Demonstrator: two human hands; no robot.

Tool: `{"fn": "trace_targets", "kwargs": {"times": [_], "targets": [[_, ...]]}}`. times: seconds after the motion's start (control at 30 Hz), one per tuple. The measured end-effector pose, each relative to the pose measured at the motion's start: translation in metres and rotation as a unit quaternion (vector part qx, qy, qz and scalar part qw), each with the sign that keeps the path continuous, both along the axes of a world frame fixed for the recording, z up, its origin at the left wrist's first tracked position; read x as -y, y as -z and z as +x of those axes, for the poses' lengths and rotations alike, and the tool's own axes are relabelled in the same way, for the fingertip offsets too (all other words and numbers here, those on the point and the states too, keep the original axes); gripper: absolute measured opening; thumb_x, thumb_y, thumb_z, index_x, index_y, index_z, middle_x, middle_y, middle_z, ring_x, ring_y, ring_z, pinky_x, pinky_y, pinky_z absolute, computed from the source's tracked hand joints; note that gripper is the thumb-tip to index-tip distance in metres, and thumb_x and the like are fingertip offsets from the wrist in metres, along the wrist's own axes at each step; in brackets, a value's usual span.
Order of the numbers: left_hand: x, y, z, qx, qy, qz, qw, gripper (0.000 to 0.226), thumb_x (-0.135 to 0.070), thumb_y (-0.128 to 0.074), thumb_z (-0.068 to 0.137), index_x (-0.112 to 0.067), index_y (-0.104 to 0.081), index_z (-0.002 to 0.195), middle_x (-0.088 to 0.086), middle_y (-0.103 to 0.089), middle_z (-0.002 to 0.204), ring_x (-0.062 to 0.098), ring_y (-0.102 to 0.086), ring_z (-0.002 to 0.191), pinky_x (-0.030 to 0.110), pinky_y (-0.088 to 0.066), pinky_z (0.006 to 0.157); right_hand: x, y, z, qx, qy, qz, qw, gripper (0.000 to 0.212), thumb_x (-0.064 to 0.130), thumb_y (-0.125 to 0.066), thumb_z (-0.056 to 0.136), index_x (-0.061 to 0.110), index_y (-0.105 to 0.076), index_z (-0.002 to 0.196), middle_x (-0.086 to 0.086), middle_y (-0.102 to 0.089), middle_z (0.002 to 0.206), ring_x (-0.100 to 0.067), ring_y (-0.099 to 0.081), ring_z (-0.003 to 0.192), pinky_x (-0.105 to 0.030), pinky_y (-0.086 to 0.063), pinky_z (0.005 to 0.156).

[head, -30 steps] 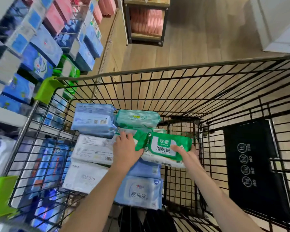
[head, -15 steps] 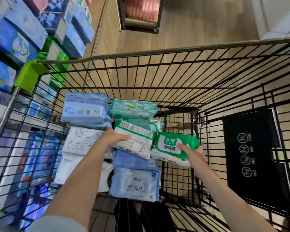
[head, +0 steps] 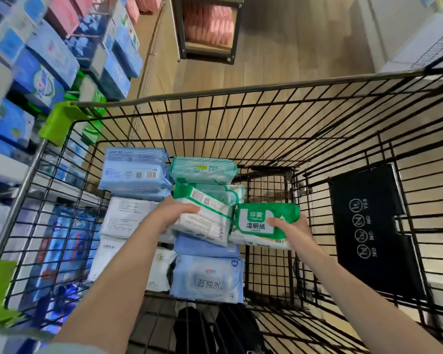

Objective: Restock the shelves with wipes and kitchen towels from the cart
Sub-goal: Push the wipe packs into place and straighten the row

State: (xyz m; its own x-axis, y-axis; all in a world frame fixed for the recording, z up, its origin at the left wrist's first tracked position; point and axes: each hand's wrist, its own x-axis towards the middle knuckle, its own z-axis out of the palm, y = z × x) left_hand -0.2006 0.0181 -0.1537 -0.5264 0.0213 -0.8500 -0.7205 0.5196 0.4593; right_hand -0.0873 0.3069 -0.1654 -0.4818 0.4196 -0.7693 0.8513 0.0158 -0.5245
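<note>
**Head view.** You look down into a black wire cart [head: 241, 89] standing on a pale wood-plank floor [head: 292, 47]. Lime-green plastic guards [head: 59, 123] cap the cart's left corners. Shelves of blue cartons [head: 44, 72] — blurred here — stand close against its left side, and a rack of pink packs [head: 207, 26] stands beyond its far end. A black placard [head: 371, 226] with white pictograms hangs on the basket's right wall.

The cart's left half is packed with soft, glossy pillow-shaped packs. A light-blue pack [head: 136, 172] and a teal striped pack [head: 202, 169] lie farthest from you. White packs [head: 128, 215] and a blue pack [head: 207, 279] lie nearer.

Your left hand [head: 174, 212] grips the left edge of a white-and-green wipes pack [head: 207, 221], which is tilted on the stack with its printed back upward. Your right hand [head: 294, 229] grips the right end of a green wipes pack [head: 261, 221] — label up, thumb on the label face. The two packs touch edge to edge between your hands.
</note>
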Motion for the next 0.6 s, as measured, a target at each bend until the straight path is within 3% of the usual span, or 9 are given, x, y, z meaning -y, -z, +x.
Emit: {"fn": "trace_targets", "kwargs": {"times": [0.07, 0.13, 0.27, 0.37, 0.43, 0.53, 0.6], "targets": [[0.000, -0.013, 0.003, -0.014, 0.002, -0.002, 1.000, 0.094, -0.048, -0.085, 0.056, -0.015, -0.046, 0.135, 0.003, -0.049, 0.140, 0.025, -0.052, 0.117, 0.038, -0.045, 0.089, 0.003, -0.013, 0.004, -0.009, -0.003, 0.001, 1.000, 0.064, 0.027, -0.083, 0.069, 0.014, -0.043, 0.117, -0.001, -0.065, 0.099, -0.016, -0.066, 0.089, -0.035, -0.055, 0.079], [0.002, -0.029, 0.010, -0.041, -0.013, -0.024, 0.999, 0.099, -0.043, -0.083, 0.064, -0.010, -0.034, 0.143, 0.003, -0.042, 0.143, 0.028, -0.048, 0.125, 0.036, -0.043, 0.091, 0.008, -0.026, 0.009, -0.024, -0.015, 0.005, 1.000, 0.067, 0.030, -0.084, 0.068, 0.016, -0.044, 0.120, -0.002, -0.065, 0.104, -0.018, -0.066, 0.093, -0.040, -0.055, 0.087], [0.009, -0.056, 0.028, -0.095, -0.043, -0.049, 0.993, 0.096, -0.040, -0.080, 0.072, -0.006, -0.029, 0.147, 0.010, -0.033, 0.151, 0.030, -0.043, 0.130, 0.038, -0.043, 0.091, 0.019, -0.057, 0.021, -0.071, -0.031, -0.007, 0.997, 0.065, 0.027, -0.082, 0.070, 0.013, -0.046, 0.122, -0.006, -0.066, 0.110, -0.021, -0.067, 0.094, -0.033, -0.056, 0.077], [0.016, -0.087, 0.049, -0.140, -0.085, -0.035, 0.986, 0.096, -0.043, -0.078, 0.072, -0.007, -0.029, 0.147, 0.009, -0.028, 0.153, 0.029, -0.037, 0.135, 0.038, -0.040, 0.102, 0.026, -0.080, 0.026, -0.118, -0.024, -0.051, 0.991, 0.061, 0.019, -0.081, 0.072, 0.010, -0.047, 0.122, -0.009, -0.067, 0.111, -0.023, -0.068, 0.094, -0.034, -0.057, 0.076], [0.021, -0.113, 0.068, -0.174, -0.124, -0.036, 0.976, 0.090, -0.041, -0.077, 0.075, -0.005, -0.032, 0.144, 0.004, -0.039, 0.141, 0.027, -0.038, 0.133, 0.034, -0.038, 0.099, 0.028, -0.094, 0.028, -0.144, -0.026, -0.080, 0.986, 0.065, 0.021, -0.083, 0.067, 0.011, -0.048, 0.121, -0.009, -0.068, 0.111, -0.025, -0.068, 0.096, -0.040, -0.055, 0.085], [0.029, -0.148, 0.101, -0.222, -0.186, -0.036, 0.956, 0.081, -0.050, -0.078, 0.063, -0.012, -0.048, 0.127, -0.005, -0.054, 0.120, 0.024, -0.053, 0.114, 0.032, -0.043, 0.095, 0.030, -0.115, 0.029, -0.177, -0.053, -0.093, 0.978, 0.093, 0.042, -0.090, 0.041, 0.016, -0.051, 0.121, -0.007, -0.069, 0.109, -0.026, -0.068, 0.096, -0.046, -0.052, 0.091], [0.035, -0.170, 0.128, -0.257, -0.230, -0.043, 0.938, 0.057, -0.043, -0.079, 0.068, -0.013, -0.049, 0.106, -0.007, -0.057, 0.102, 0.017, -0.053, 0.098, 0.030, -0.044, 0.085, 0.035, -0.134, 0.029, -0.198, -0.072, -0.113, 0.971, 0.091, 0.041, -0.088, 0.044, 0.014, -0.051, 0.123, -0.008, -0.068, 0.108, -0.027, -0.068, 0.094, -0.045, -0.053, 0.090]]}}
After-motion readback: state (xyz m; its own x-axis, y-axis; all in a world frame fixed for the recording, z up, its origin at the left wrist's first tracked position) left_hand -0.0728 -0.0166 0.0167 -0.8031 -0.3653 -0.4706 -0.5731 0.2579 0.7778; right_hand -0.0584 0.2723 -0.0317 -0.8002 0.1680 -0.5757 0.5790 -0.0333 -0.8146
